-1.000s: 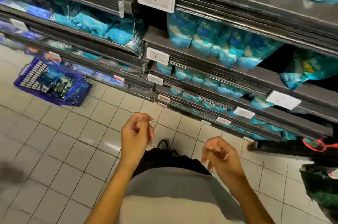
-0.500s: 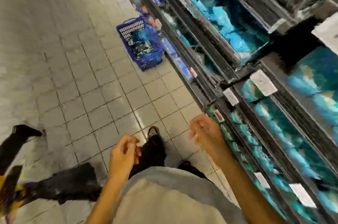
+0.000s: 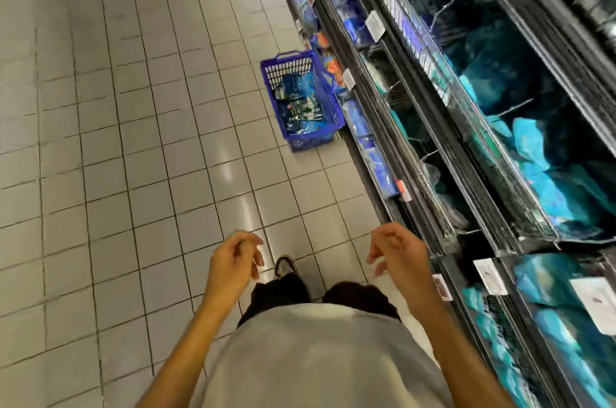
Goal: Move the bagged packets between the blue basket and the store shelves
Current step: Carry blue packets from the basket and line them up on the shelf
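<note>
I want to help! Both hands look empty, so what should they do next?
Probably walk forward to the blue basket on the floor by the shelves. The left hand and right hand hold nothing, and bagged packets lie in the basket, out of reach.

Both bare forearms raised before the torso [image 3: 300,357], left hand [image 3: 235,262] and right hand [image 3: 396,252] level and apart, fingers loosely curled, each holding nothing.
</note>
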Tool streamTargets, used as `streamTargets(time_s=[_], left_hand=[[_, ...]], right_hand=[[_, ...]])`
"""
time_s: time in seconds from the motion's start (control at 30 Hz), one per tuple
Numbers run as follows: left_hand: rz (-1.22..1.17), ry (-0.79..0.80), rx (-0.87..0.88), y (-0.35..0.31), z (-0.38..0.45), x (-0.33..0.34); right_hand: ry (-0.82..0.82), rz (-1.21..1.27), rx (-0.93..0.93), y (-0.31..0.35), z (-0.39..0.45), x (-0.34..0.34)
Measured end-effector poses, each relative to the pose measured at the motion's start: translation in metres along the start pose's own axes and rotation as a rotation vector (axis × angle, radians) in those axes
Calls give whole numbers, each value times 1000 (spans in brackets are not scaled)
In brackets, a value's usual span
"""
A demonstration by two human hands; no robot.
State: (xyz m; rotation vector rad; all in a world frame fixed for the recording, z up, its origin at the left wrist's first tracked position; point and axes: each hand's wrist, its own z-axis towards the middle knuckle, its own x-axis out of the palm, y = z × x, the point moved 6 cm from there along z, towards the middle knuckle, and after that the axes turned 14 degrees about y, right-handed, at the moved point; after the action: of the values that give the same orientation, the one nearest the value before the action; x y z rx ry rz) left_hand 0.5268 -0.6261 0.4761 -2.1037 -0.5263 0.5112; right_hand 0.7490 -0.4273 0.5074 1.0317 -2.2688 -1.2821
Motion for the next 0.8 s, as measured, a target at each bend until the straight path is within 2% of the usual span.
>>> streamTargets(time_s=[0.37,0.6,0.8], left_hand=[[14,56,34,-100,159,-23],[-65,-27,-166,-116,230,-18],[-157,-203,-247,-123,267,-45]], right_hand=[[-178,66,76,-6,73,-50],[-115,20,103,38,201,-75],[120,-8,136,110,319,-46]])
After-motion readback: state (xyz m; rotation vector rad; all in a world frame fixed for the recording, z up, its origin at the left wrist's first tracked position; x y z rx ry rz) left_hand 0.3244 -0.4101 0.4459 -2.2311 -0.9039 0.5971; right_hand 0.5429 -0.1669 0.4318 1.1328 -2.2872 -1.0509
